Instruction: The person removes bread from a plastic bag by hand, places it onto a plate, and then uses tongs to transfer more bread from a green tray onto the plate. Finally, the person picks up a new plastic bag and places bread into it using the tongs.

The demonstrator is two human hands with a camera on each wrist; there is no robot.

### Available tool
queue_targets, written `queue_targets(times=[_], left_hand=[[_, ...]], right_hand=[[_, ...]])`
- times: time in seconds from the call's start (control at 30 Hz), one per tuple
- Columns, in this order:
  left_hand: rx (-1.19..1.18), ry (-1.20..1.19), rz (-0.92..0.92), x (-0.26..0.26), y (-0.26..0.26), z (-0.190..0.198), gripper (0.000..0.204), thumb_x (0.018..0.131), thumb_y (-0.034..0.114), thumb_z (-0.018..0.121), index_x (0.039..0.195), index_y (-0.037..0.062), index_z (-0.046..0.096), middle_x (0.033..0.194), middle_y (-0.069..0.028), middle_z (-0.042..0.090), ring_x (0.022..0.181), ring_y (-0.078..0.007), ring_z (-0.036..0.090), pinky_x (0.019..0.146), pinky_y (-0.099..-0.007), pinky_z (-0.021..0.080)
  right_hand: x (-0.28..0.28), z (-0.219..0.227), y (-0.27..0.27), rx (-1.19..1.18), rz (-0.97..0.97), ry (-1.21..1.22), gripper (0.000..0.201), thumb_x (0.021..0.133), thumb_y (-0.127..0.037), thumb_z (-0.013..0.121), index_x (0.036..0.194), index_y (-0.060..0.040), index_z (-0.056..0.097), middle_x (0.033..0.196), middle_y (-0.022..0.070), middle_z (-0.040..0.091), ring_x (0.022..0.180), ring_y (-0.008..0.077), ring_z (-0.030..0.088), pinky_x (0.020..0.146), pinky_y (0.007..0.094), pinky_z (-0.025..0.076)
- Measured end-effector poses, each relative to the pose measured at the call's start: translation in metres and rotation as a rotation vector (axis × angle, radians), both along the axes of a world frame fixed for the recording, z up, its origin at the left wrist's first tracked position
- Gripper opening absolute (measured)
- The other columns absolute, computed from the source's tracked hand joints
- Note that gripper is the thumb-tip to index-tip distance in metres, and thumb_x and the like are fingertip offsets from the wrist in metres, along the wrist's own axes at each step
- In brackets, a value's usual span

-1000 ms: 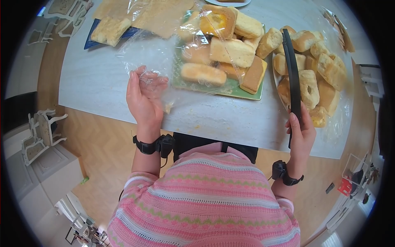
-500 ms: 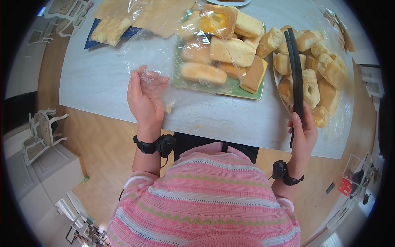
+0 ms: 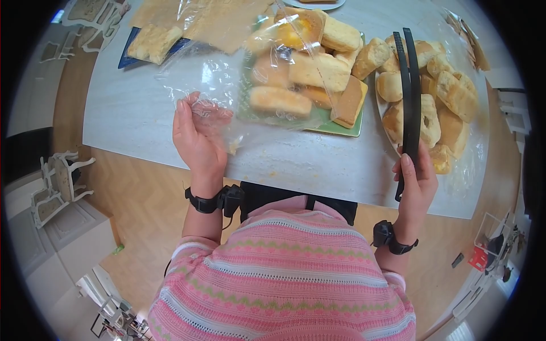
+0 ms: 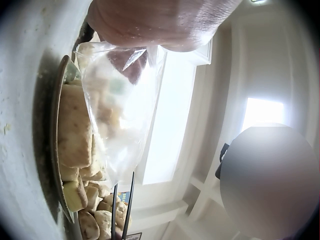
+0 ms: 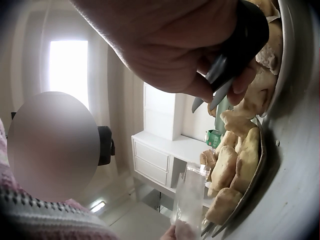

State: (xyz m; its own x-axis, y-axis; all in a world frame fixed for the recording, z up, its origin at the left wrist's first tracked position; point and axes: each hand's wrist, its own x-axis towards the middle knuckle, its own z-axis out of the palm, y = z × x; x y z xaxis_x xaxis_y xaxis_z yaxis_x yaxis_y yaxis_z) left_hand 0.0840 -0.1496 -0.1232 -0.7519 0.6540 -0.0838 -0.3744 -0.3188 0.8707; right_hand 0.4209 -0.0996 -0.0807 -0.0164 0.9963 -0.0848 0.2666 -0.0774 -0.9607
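My left hand holds a clear plastic bag with its fingers curled at the bag's near edge. The bag spreads away from it over part of a green tray piled with bread and cake pieces. Black tongs are gripped near their lower end by my right hand. Their two arms stand slightly apart over a plate heaped with bread rolls, with nothing between the tips. In the left wrist view the bag hangs below the left hand.
At the far left a flaky pastry lies on a blue tray, beside brown paper. A white plate stands at the far edge of view. Crumbs dot the table's near side.
The tongs' arms have spread from nearly together to slightly apart, and their tips now reach farther forward over the rolls. My left hand and the bag have barely moved.
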Motion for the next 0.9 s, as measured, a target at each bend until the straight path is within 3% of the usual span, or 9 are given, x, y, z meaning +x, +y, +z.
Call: queue_targets(times=[0.37,0.47,0.63,0.77,0.83,0.9], left_hand=[[-0.03,0.168,0.038,0.009,-0.006,0.007,0.037,0.103,0.032,0.043,0.108,-0.0016,0.058,0.071,-0.0075,0.061,0.058,-0.0157,0.059,0.051,-0.0284,0.048],[-0.073,0.172,0.094,0.011,-0.004,0.006,0.037,0.103,0.033,0.044,0.107,-0.0005,0.059,0.066,-0.0025,0.055,0.055,-0.0088,0.051,0.05,-0.0226,0.042],[-0.216,0.467,0.103,0.013,-0.005,0.003,0.036,0.104,0.033,0.044,0.106,0.0022,0.061,0.065,0.0075,0.042,0.057,-0.0004,0.038,0.051,-0.0179,0.03],[-0.177,0.41,0.123,0.016,-0.001,0.007,0.036,0.104,0.033,0.044,0.108,0.0016,0.061,0.065,0.0072,0.043,0.058,-0.0005,0.039,0.052,-0.0179,0.031],[-0.171,0.342,0.252,0.023,0.005,0.013,0.036,0.104,0.033,0.043,0.111,0.0013,0.06,0.066,0.0063,0.045,0.061,-0.0021,0.043,0.053,-0.0186,0.035],[-0.125,0.251,0.215,0.022,0.002,0.013,0.037,0.104,0.033,0.042,0.113,0.0011,0.059,0.066,0.0043,0.048,0.06,-0.0043,0.047,0.053,-0.0205,0.038]], right_hand=[[-0.012,0.0,-0.004,-0.021,0.021,0.064,0.047,0.091,-0.007,0.063,0.135,0.0011,0.05,0.1,0.0065,0.066,0.071,0.0072,0.057,0.06,0.0202,0.046],[-0.013,-0.001,-0.004,-0.029,0.031,0.088,0.047,0.091,-0.008,0.064,0.135,0.0014,0.05,0.1,0.0066,0.067,0.071,0.0072,0.057,0.06,0.0201,0.045],[-0.013,-0.001,-0.003,-0.032,0.046,0.091,0.047,0.091,-0.008,0.064,0.135,0.0021,0.05,0.1,0.0068,0.067,0.071,0.0071,0.057,0.059,0.0202,0.045],[-0.014,-0.001,-0.003,-0.054,0.042,0.132,0.048,0.09,-0.009,0.065,0.134,0.0021,0.051,0.1,0.0065,0.067,0.071,0.0069,0.057,0.059,0.0202,0.045],[-0.014,-0.001,-0.003,-0.058,0.038,0.154,0.048,0.09,-0.009,0.066,0.134,0.0021,0.051,0.099,0.0061,0.067,0.071,0.0068,0.057,0.059,0.0202,0.045],[-0.015,-0.001,-0.003,-0.086,0.039,0.195,0.049,0.089,-0.008,0.066,0.134,0.0019,0.051,0.091,0.003,0.064,0.066,0.0053,0.054,0.055,0.0189,0.043]])
